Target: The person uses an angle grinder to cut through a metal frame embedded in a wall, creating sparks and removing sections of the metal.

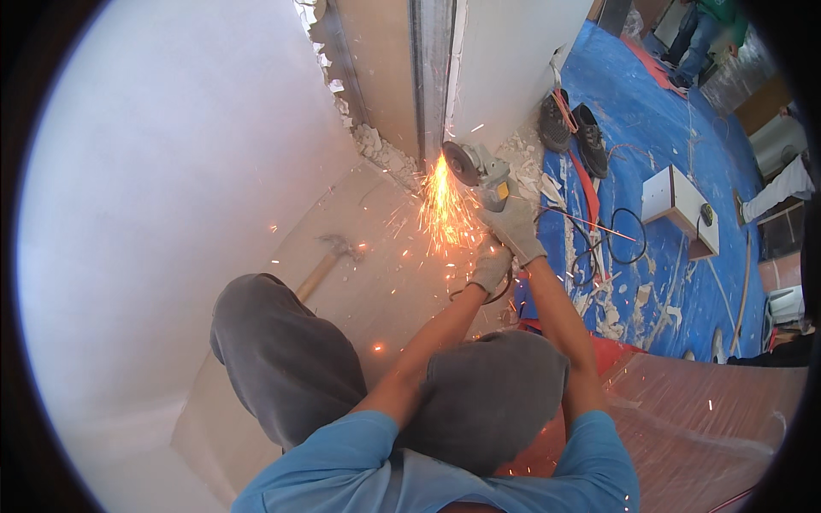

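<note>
With both gloved hands I hold an angle grinder (pixel 493 177) low against the wall opening. My right hand (pixel 516 226) is closed around its body. Behind it, nearer to me, my left hand (pixel 492 267) is closed on the rear part, mostly hidden by sparks and the other hand. The dark cutting disc (pixel 460 163) meets the foot of a grey metal stud (pixel 434 77). Bright orange sparks (pixel 448 209) spray down and toward me over the floor. A claw hammer (pixel 318 275) with a wooden handle lies on the floor left of the sparks, beside my knee.
Broken plaster (pixel 385 152) lines the torn wall edge. On the right, dark shoes (pixel 590 141), a black cable (pixel 590 248) and a white box (pixel 670 201) lie on blue sheeting (pixel 633 94). Other people (pixel 711 34) stand farther off. Wrapped panels (pixel 701 410) are at lower right.
</note>
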Demonstrator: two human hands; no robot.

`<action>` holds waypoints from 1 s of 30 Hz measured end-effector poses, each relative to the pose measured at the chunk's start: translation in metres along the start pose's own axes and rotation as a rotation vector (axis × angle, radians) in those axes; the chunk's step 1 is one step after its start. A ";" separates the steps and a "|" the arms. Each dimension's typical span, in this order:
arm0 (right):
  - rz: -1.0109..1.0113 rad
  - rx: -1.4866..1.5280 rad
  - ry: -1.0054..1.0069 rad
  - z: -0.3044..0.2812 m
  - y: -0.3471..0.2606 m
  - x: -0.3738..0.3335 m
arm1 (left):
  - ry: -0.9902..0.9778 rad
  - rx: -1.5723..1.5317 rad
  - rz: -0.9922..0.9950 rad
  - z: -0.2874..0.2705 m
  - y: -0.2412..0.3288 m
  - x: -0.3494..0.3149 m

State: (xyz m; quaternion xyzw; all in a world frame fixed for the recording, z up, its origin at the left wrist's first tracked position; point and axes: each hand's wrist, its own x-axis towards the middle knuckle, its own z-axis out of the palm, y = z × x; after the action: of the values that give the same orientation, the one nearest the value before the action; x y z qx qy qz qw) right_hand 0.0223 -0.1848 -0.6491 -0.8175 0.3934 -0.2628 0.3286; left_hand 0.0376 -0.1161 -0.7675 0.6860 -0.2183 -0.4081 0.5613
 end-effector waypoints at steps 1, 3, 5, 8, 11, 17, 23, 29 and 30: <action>-0.033 0.042 -0.004 0.002 0.001 -0.001 | 0.003 -0.069 0.075 -0.001 0.000 0.001; -0.032 0.087 0.013 0.006 0.002 0.002 | 0.048 -0.133 0.161 -0.003 0.004 0.005; -0.046 0.135 0.020 0.008 0.003 0.003 | 0.024 -0.107 0.157 -0.005 0.009 0.005; -0.070 0.178 0.037 0.007 0.001 0.006 | 0.074 0.091 0.249 -0.009 0.016 0.003; -0.086 0.187 0.068 0.007 -0.004 0.008 | 0.095 0.057 0.409 -0.014 0.022 -0.004; -0.109 0.237 0.065 0.004 -0.009 0.006 | 0.045 0.077 0.350 -0.025 0.037 -0.011; -0.078 0.172 0.072 0.000 -0.014 0.014 | 0.067 0.011 0.367 -0.025 0.060 -0.015; -0.081 0.200 0.084 -0.009 -0.030 0.012 | 0.044 0.004 0.232 -0.031 0.082 -0.026; -0.042 0.197 0.067 -0.011 -0.032 0.012 | 0.074 0.041 0.244 -0.031 0.084 -0.028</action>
State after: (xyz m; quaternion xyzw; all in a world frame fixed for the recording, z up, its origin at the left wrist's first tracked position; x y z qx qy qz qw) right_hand 0.0364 -0.1836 -0.6158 -0.7800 0.3594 -0.3342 0.3883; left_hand 0.0593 -0.0996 -0.6779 0.6805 -0.2876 -0.3066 0.6002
